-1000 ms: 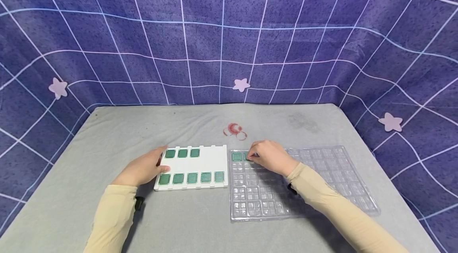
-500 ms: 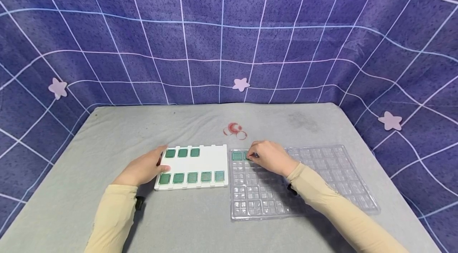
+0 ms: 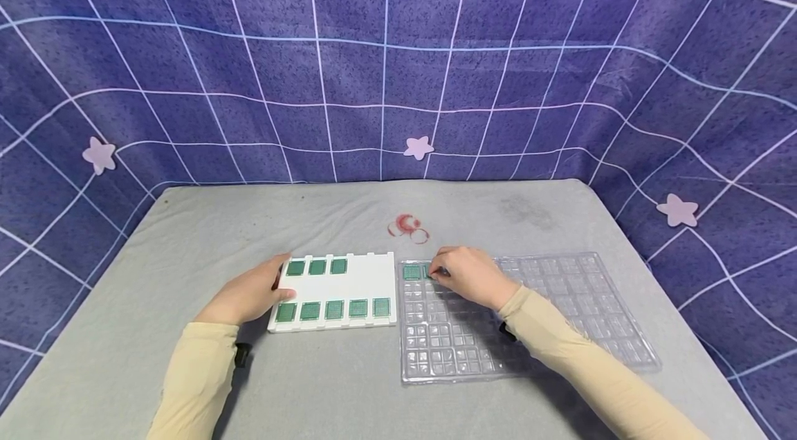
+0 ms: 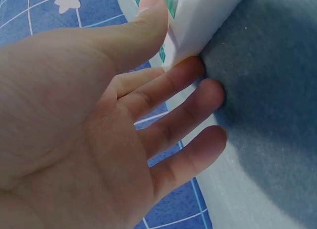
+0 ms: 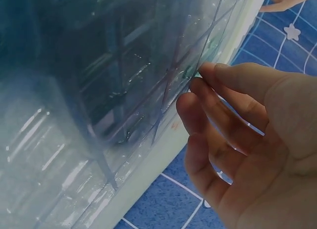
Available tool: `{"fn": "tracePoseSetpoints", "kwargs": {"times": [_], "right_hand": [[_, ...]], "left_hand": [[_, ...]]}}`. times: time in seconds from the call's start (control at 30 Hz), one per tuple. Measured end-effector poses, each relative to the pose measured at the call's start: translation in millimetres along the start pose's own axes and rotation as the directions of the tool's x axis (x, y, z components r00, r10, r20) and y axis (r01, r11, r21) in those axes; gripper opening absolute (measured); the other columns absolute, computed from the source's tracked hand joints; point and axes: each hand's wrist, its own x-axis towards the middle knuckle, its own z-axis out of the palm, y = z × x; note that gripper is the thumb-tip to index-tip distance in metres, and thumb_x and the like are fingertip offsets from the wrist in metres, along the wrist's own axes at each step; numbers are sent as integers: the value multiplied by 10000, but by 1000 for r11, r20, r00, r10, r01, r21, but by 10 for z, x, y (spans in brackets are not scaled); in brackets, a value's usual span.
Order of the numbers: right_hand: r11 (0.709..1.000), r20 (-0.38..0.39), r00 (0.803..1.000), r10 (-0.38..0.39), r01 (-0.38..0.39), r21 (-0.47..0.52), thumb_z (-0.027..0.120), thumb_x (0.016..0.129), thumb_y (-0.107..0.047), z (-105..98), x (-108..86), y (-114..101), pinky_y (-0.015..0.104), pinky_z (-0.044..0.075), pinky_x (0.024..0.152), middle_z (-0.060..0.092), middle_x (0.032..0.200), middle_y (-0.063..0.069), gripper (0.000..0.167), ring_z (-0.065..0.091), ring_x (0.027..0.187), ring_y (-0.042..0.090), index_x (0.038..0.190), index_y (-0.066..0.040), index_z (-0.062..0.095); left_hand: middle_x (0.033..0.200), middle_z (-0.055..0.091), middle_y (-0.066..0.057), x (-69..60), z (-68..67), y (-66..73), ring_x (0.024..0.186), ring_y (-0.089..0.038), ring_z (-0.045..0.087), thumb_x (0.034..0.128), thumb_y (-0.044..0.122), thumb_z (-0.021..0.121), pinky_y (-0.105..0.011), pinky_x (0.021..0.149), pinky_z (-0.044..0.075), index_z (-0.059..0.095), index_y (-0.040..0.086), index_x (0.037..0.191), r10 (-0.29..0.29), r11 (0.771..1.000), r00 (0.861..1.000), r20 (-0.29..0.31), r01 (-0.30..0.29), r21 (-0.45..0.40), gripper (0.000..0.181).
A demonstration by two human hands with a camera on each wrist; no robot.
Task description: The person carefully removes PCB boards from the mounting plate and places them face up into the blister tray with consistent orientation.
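Green chip, far row of the clear tray, 2nd pocket from L: we see it partly hidden by the R hand, whose thumb & forefinger tips pinch at its edge, prob. b/c so small & thin a piece leaves room for tips only. The other R fingers curl loosely; we can't tell if the chip sits flat. Beside it, a corner chip fills the 1st pocket. Just L of the tray, w/ a narrow gap, lies the white board, prob. set close for a short reach. The L hand grips its L end, thumb on top, lower fingers spread apart, prob. so it doesn't slide.

Materials: we note square chips w/ a fine dotted grid, 3 upper chips & 5 lower chips on the board; stiff, smooth white stock w/ notched edges; thin, glossy moulded plastic w/ squarish pockets. Beneath, a grey cloth, softly wrinkled, w/ a red mark; behind, a blue curtain, speckled & gridded.
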Motion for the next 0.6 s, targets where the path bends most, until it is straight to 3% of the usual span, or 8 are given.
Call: {"fn": "tracePoseSetpoints", "kwargs": {"times": [0.27, 0.6], "right_hand": [[999, -82, 996, -37, 34, -36, 777, 897, -193, -24, 7, -140, 338, 612, 732, 763, 967, -95, 77, 742, 844, 125, 961, -230, 796], [991, -137, 982, -133, 129, -36, 789, 886, -214, -63, 54, -549, 313, 592, 721, 755, 934, -79, 107, 717, 808, 121, 991, -213, 767]], "left_hand": [[1294, 645, -273, 4, 10, -6, 1208, -415, 630, 956, 229, 702, -613, 1009, 487, 355, -95, 1505, 6, 1000, 1000, 1, -6, -13, 726], [1291, 647, -272, 14, 26, -16, 1205, -410, 631, 960, 223, 695, -613, 1018, 482, 342, -90, 1515, -6, 1000, 1000, 7, 6, -23, 729]]}}
